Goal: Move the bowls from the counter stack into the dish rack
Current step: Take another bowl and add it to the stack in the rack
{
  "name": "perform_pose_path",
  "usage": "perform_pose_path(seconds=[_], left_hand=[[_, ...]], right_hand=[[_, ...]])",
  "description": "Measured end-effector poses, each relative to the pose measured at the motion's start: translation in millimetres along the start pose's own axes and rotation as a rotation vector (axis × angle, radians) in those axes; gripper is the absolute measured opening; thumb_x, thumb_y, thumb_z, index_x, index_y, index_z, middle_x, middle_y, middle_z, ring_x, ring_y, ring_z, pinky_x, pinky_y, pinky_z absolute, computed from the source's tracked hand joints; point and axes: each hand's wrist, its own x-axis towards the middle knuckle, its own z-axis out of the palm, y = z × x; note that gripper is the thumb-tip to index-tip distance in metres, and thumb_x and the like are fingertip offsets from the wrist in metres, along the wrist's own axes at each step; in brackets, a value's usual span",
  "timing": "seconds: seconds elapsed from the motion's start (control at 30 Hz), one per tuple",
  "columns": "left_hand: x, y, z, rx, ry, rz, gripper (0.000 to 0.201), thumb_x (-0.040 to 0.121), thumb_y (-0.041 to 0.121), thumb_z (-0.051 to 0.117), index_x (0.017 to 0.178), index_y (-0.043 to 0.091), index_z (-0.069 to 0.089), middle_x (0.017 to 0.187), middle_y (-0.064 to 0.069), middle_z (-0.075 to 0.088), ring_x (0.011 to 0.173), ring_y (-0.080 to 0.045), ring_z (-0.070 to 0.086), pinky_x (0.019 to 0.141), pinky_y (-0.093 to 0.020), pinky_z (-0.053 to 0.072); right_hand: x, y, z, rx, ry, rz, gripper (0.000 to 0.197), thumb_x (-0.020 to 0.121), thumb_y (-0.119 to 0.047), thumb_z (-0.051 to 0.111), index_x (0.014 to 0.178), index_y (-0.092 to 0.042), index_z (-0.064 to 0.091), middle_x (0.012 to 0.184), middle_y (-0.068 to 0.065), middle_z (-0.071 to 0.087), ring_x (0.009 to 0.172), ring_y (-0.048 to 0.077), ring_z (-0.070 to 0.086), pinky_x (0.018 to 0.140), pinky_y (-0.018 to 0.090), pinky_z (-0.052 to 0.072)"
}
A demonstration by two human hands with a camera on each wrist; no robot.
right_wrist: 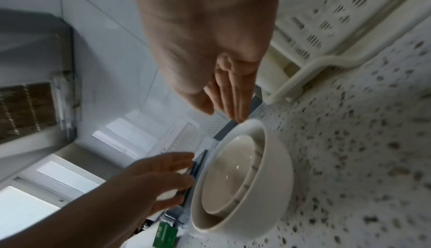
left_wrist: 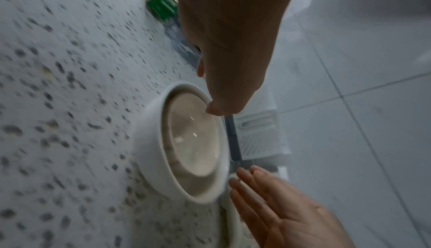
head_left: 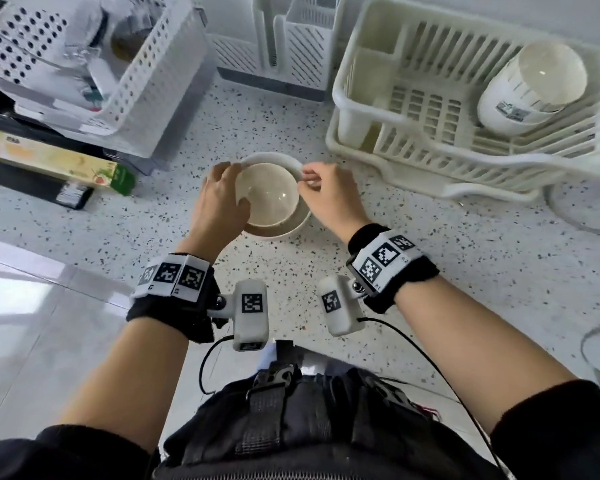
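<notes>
Standing at the speckled counter [head_left: 430, 271], the person is reaching both hands toward a stack of two nested bowls; head view first. The upper bowl [head_left: 269, 194] is sitting tilted inside the lower bowl [head_left: 284, 230], between the dish rack [head_left: 413, 140] on the right and a perforated basket [head_left: 136, 91] on the left. The left hand [head_left: 219, 199] is lying over the near-left rim with its thumb inside the upper bowl and fingers curling past the far rim, apparently gripping it. The right hand [head_left: 326, 195] is meeting the right rim with bent fingers. Several bowls [head_left: 530, 88] are already lying on their sides in the rack.

Left wrist view, blurred: the left thumb is pressing inside the upper bowl [left_wrist: 193, 139], while the right hand [left_wrist: 279, 211] is showing an open palm, fingers straight and just beside the rim.

Right wrist view: the right hand [right_wrist: 210, 49] is extending straight fingers whose tips are reaching the rim of the lower bowl [right_wrist: 275, 178]; no closed grip is showing.

Judged from the glossy white glaze, the bowls are likely ceramic: stiff, fairly heavy, slippery and breakable. A thumb-inside, fingers-outside pinch on the upper rim looks the soundest hold, with the second hand steadying the bowl below.
</notes>
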Motion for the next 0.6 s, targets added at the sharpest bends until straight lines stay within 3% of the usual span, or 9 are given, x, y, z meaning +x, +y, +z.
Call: perform_pose_path(seconds=[0.1, 0.17, 0.27, 0.37, 0.53, 0.6], left_hand=[[5.0, -33.5, -1.7, 0.017, -0.053, -0.077, 0.048, 0.087, 0.010, 0.047, 0.134, 0.003, 0.039, 0.137, -0.024, 0.043, 0.121, -0.040, 0.046, 0.099, -0.048, 0.038], [9.0, -45.0, -0.5, 0.056, -0.109, -0.065, 0.044, 0.091, 0.016, 0.044, 0.133, 0.005, 0.042, 0.131, -0.024, 0.052, 0.116, -0.039, 0.051, 0.095, -0.046, 0.041], [14.8, -54.5, 0.7, 0.050, -0.166, -0.030, 0.035, 0.096, 0.020, 0.037, 0.126, 0.007, 0.049, 0.117, -0.020, 0.065, 0.098, -0.038, 0.062, 0.076, -0.041, 0.048], [20.0, -60.4, 3.9, 0.032, -0.188, -0.025, 0.031, 0.096, 0.020, 0.034, 0.119, 0.006, 0.050, 0.107, -0.021, 0.068, 0.086, -0.038, 0.062, 0.065, -0.035, 0.042], [19.1, -64.4, 3.5, 0.015, -0.198, -0.004, 0.029, 0.096, 0.018, 0.033, 0.112, 0.003, 0.052, 0.101, -0.022, 0.067, 0.078, -0.034, 0.057, 0.064, -0.035, 0.040], [17.3, -60.7, -0.5, -0.014, -0.174, 0.003, 0.032, 0.096, 0.018, 0.033, 0.117, 0.004, 0.052, 0.111, -0.021, 0.064, 0.091, -0.034, 0.058, 0.071, -0.036, 0.041]], right_hand=[[10.4, -5.1, 27.6, -0.158, -0.169, 0.153, 0.027, 0.086, -0.011, 0.058, 0.110, 0.001, 0.064, 0.106, 0.018, 0.070, 0.096, 0.029, 0.066, 0.084, 0.035, 0.055], [16.4, -5.5, 39.0, -0.240, -0.235, 0.239, 0.032, 0.088, -0.015, 0.057, 0.115, 0.001, 0.058, 0.112, 0.019, 0.066, 0.100, 0.031, 0.063, 0.083, 0.035, 0.053], [24.9, -6.0, 54.6, -0.311, -0.293, 0.335, 0.039, 0.090, -0.013, 0.056, 0.125, 0.002, 0.048, 0.123, 0.020, 0.058, 0.109, 0.034, 0.059, 0.085, 0.036, 0.049], [31.2, -2.9, 62.8, -0.322, -0.302, 0.389, 0.047, 0.090, -0.012, 0.057, 0.132, 0.003, 0.040, 0.132, 0.022, 0.052, 0.117, 0.034, 0.055, 0.090, 0.036, 0.047], [33.5, -4.4, 59.9, -0.224, -0.274, 0.482, 0.045, 0.087, -0.010, 0.058, 0.130, -0.002, 0.046, 0.130, 0.019, 0.055, 0.118, 0.034, 0.054, 0.094, 0.037, 0.046], [29.4, -7.6, 52.5, -0.146, -0.229, 0.483, 0.043, 0.084, -0.003, 0.055, 0.126, -0.005, 0.051, 0.125, 0.019, 0.060, 0.114, 0.034, 0.056, 0.093, 0.038, 0.049]])
